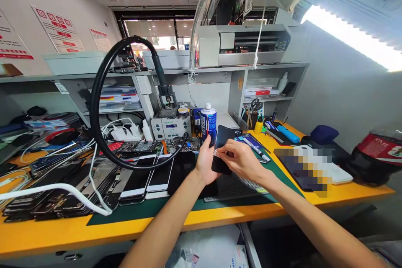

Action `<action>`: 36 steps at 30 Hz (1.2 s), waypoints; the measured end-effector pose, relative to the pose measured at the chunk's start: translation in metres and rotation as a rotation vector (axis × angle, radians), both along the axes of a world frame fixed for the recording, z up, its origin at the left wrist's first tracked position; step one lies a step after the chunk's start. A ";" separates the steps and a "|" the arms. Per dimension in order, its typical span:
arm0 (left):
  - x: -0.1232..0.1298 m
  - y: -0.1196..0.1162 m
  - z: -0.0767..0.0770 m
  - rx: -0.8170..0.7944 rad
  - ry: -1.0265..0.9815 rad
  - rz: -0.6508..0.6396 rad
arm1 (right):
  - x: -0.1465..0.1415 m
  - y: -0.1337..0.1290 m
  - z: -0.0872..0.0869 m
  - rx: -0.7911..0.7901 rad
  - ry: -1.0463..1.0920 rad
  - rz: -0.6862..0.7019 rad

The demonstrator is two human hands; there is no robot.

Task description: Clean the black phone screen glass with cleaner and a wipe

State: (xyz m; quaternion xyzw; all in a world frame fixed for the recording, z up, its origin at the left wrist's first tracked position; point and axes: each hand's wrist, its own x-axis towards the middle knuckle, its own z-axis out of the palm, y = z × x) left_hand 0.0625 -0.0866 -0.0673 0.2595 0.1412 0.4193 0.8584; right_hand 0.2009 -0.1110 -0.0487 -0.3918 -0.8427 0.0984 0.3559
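A dark, flat phone [223,136] is held up above the bench, tilted on its long side. My left hand [205,161] grips it along its left edge, with the thumb pointing up. Across its face reaches my right hand [235,157], fingers pinched together near the phone's left edge; a small whitish thing shows at the fingertips, too small to name. Just behind the phone stands a blue spray can [208,119] with a white cap. Beneath the hands lies a dark perforated mat [238,190].
White-framed phones [160,174] and stacked phone parts [63,201] cover the left side. A soldering station [172,127] with a looping black hose [94,104] stands behind. At right are a dark phone [298,171], a white device [341,173] and a large bottle [377,155].
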 end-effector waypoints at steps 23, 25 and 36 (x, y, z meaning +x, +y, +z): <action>0.007 -0.002 0.001 0.041 0.133 0.199 | 0.009 -0.027 -0.031 -0.002 0.057 -0.052; 0.008 -0.002 0.001 0.037 0.141 0.203 | 0.016 -0.029 -0.033 -0.019 0.083 -0.083; 0.014 -0.010 0.001 0.063 0.185 0.160 | 0.033 -0.021 -0.029 -0.053 0.170 -0.164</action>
